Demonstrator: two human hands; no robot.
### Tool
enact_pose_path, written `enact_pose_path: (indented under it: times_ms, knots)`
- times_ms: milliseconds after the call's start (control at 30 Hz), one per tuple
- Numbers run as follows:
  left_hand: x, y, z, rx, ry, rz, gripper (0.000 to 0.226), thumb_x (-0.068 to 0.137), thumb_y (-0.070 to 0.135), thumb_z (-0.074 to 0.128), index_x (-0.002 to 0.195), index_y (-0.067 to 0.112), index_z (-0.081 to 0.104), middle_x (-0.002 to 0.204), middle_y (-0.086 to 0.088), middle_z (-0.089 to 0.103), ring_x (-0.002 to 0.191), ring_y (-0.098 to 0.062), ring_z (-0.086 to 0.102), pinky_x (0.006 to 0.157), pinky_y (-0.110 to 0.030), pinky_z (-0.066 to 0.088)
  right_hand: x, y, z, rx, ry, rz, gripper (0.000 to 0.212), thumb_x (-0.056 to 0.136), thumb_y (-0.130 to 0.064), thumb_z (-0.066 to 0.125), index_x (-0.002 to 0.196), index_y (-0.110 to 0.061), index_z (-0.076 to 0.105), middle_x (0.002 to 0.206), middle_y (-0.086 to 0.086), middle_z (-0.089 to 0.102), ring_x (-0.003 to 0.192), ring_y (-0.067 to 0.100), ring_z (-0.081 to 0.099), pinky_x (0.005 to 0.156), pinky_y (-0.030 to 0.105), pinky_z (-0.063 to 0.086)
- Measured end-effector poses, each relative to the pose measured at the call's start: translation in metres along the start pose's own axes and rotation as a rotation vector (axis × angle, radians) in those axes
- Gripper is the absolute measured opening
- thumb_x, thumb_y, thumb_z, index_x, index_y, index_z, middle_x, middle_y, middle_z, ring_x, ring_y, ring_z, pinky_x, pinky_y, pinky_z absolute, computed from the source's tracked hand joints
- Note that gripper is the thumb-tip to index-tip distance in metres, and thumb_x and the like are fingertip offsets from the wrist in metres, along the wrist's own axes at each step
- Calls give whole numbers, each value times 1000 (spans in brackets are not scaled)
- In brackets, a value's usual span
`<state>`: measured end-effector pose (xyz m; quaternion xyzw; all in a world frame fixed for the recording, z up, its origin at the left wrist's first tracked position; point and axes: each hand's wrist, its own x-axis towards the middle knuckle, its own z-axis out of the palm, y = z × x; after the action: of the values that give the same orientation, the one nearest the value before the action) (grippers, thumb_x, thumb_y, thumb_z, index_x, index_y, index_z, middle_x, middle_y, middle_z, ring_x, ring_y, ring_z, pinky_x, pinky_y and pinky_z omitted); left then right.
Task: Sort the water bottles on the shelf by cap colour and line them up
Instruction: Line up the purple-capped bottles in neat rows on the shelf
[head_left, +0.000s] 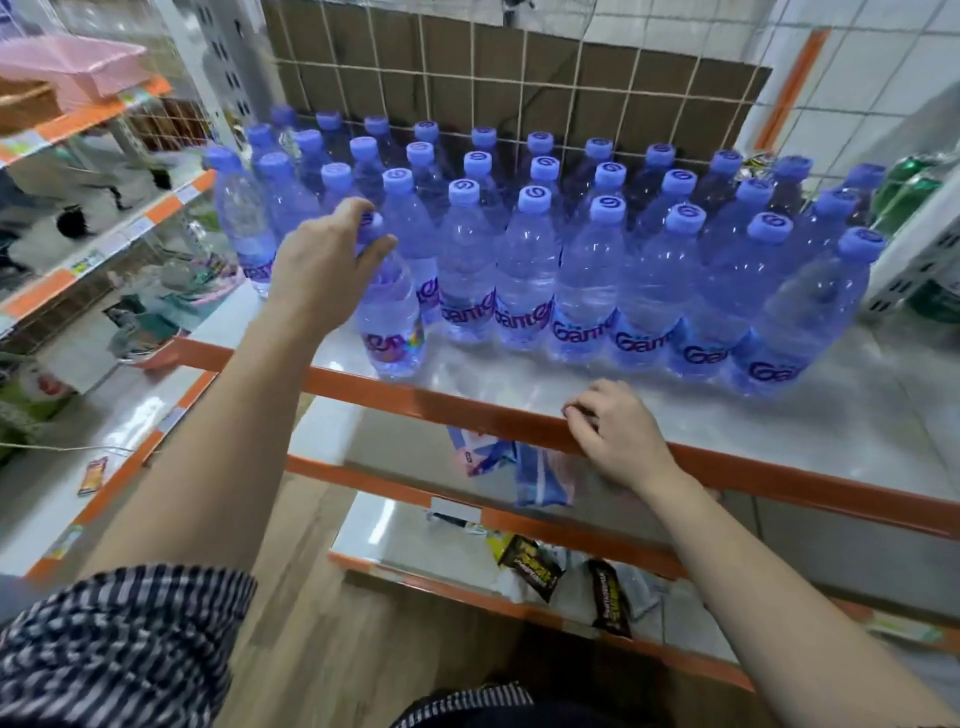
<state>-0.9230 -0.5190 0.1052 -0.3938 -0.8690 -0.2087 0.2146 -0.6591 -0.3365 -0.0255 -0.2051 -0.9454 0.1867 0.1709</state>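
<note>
The left hand (332, 260) grips the neck of a bottle (392, 317) at the shelf's (857, 415) 9 o'clock end, just 6 o'clock of the front row (587, 280). The right hand (618, 436) rests loosely bent on the rail (415, 399). This looks like lining up; next it needs sliding toward 12 o'clock, into line.

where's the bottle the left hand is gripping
Head view, left of centre: the bottle stands by the orange shelf edge, its cap in the left hand, forward of the front row.
</note>
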Motion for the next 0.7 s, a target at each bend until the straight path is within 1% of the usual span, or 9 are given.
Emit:
enact_pose_path:
  times_ms: [67, 167, 267, 333, 400, 467, 533, 600, 700]
  knots:
    - [0, 8, -4, 4, -12, 48, 46, 93, 42, 57, 125, 8, 53, 100, -26, 67, 96, -48, 60, 77, -49, 45, -2, 4, -3, -6, -7, 14, 17, 93, -20, 57, 91, -12, 72, 85, 0, 58, 85, 17, 52, 74, 23, 34]
    - [-4, 33, -13, -24, -20, 178, 48, 89, 46, 60, 118, 7, 57, 92, -23, 70, 90, -46, 62, 76, -48, 47, -10, 18, -14, -2, 7, 64, 17, 93, -22, 57, 95, -13, 72, 90, 0, 60, 90, 17, 54, 78, 27, 42]
    - [-7, 71, -25, -158, 14, 249, 47, 87, 47, 64, 112, 7, 62, 84, -17, 71, 83, -39, 66, 74, -43, 47, -23, 39, -32, -22, 32, 125, 17, 93, -21, 58, 97, -11, 72, 92, 2, 61, 92, 19, 56, 82, 33, 46]
    - [-6, 103, -31, -281, 4, 290, 45, 86, 46, 67, 108, 7, 65, 75, -9, 68, 75, -30, 68, 72, -35, 46, -36, 58, -45, -38, 61, 184, 16, 92, -20, 59, 98, -11, 72, 92, 2, 62, 92, 19, 56, 81, 30, 45]
    - [-5, 140, -33, -369, -16, 341, 46, 83, 49, 66, 103, 9, 66, 67, 0, 59, 68, -24, 64, 69, -31, 43, -51, 79, -58, -64, 86, 251, 17, 92, -20, 60, 98, -11, 72, 93, 2, 62, 93, 20, 57, 79, 29, 44]
    - [-4, 180, -30, -414, -31, 393, 49, 80, 54, 64, 100, 10, 66, 65, 5, 53, 64, -20, 58, 66, -32, 43, -66, 103, -72, -77, 110, 301, 17, 91, -19, 61, 97, -9, 72, 93, 5, 63, 92, 23, 58, 78, 31, 44]
    - [-4, 221, -24, -428, -51, 444, 56, 78, 62, 60, 98, 10, 66, 65, 6, 51, 62, -19, 51, 66, -34, 44, -79, 127, -88, -100, 120, 340, 19, 89, -21, 59, 92, -7, 72, 86, 9, 61, 87, 28, 57, 75, 33, 44]
    - [-5, 260, -17, -433, -72, 483, 61, 76, 68, 51, 95, 11, 64, 63, 5, 51, 62, -21, 48, 65, -37, 44, -91, 151, -103, -106, 120, 375, 24, 85, -26, 55, 85, -8, 70, 82, 11, 61, 82, 33, 58, 71, 37, 48]
    - [-4, 315, -2, -452, -76, 509, 62, 74, 70, 49, 89, 11, 60, 62, 3, 50, 60, -24, 44, 60, -37, 42, -107, 186, -124, -106, 122, 404, 19, 83, -23, 57, 82, -7, 69, 85, 14, 61, 80, 35, 60, 71, 38, 50]
